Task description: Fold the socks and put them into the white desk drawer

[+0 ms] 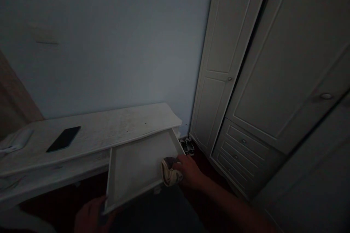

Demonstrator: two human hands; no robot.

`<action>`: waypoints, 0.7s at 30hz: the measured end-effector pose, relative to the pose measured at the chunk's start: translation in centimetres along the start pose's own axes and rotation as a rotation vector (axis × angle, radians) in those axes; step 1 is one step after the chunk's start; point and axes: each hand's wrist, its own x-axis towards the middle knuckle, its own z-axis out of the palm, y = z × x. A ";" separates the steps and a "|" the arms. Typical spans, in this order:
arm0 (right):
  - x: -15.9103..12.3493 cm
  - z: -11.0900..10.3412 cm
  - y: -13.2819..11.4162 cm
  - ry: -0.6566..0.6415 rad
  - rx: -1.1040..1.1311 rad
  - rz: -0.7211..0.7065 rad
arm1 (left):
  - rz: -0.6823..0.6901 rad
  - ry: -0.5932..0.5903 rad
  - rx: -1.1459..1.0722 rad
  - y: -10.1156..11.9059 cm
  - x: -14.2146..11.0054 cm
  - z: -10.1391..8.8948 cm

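Note:
A white drawer (142,153) is pulled out from a white table (109,125), and its bare inside shows. At the drawer's front right corner, my right hand (188,171) is closed around a bunched, beige-and-grey cloth (170,171). The cloth lies over the front edge there. My left hand (93,214) grips the drawer's front left corner, low in the view. Its fingers are dim and partly hidden by the drawer's side.
A dark phone (64,139) lies on the tabletop, with a white object (18,141) farther left. Black-and-white shoes (187,146) stand on the dark red floor between table and wardrobe (257,62). A knob (155,190) juts from the drawer's front.

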 end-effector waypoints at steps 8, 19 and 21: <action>-0.3 -0.2 -0.4 -0.008 0.014 0.018 | 0.352 -0.043 0.011 -1.2 0.2 2.2; -0.6 -0.8 -0.4 -0.010 0.061 -0.038 | 0.417 -0.195 0.127 -3.4 1.0 1.1; -0.6 -0.9 -0.3 -0.013 0.061 -0.041 | 0.388 -0.174 0.143 -2.7 1.0 0.9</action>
